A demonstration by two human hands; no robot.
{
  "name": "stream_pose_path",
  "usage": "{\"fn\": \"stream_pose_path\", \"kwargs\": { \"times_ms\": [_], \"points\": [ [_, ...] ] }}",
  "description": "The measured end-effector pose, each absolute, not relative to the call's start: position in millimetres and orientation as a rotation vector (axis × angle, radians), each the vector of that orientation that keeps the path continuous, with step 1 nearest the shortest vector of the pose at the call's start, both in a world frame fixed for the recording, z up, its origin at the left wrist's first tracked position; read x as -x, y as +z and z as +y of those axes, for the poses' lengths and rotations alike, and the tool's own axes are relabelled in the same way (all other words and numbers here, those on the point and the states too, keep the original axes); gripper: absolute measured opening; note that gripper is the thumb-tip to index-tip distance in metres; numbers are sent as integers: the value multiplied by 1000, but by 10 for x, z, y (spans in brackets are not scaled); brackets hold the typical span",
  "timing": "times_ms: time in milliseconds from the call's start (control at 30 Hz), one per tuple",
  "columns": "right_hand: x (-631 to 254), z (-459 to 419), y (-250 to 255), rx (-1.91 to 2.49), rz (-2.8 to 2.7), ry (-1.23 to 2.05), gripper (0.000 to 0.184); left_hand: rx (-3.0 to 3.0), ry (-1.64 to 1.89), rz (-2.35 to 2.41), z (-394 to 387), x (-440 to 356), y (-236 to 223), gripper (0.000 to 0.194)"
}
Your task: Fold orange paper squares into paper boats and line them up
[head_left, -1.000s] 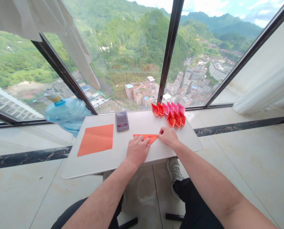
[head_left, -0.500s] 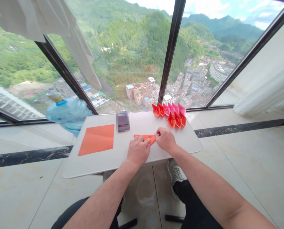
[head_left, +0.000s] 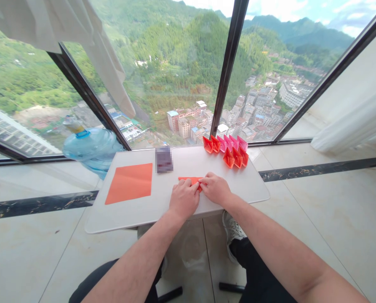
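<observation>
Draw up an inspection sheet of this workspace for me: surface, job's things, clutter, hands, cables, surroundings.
Surface: white table, rounded corners.
Job's things: folded orange paper under the hands; orange paper sheet flat at left; red-orange origami pieces and pink origami pieces grouped far right.
Clutter: dark pixelated item, unidentifiable.
Hands: left hand and right hand both touch the folded paper.
Cables: nothing seen.
Surroundings: blue water jug left; window beyond; tiled floor.

looks like a high-rise room, perhaps a home | opens through tall windows (head_left: 172, 71) onto hills (head_left: 194, 42) and buildings (head_left: 186, 123), far | includes curtain (head_left: 42, 23) far left, water jug (head_left: 91, 146) left, white table (head_left: 124, 216), tiled floor (head_left: 336, 219) near
</observation>
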State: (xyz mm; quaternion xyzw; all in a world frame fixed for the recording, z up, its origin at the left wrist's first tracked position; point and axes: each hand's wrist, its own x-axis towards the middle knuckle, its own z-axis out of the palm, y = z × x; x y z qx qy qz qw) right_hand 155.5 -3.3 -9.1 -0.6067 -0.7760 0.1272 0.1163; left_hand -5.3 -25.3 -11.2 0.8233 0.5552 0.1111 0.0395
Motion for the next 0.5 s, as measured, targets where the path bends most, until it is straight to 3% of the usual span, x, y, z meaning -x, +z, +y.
{"fn": "stream_pose_path", "kwargs": {
  "times_ms": [500],
  "points": [
    [-1558, -80, -78, 1764, -2261, 350, 24, -2529, 354, 1693, -227, 91, -136, 35]
  ]
}}
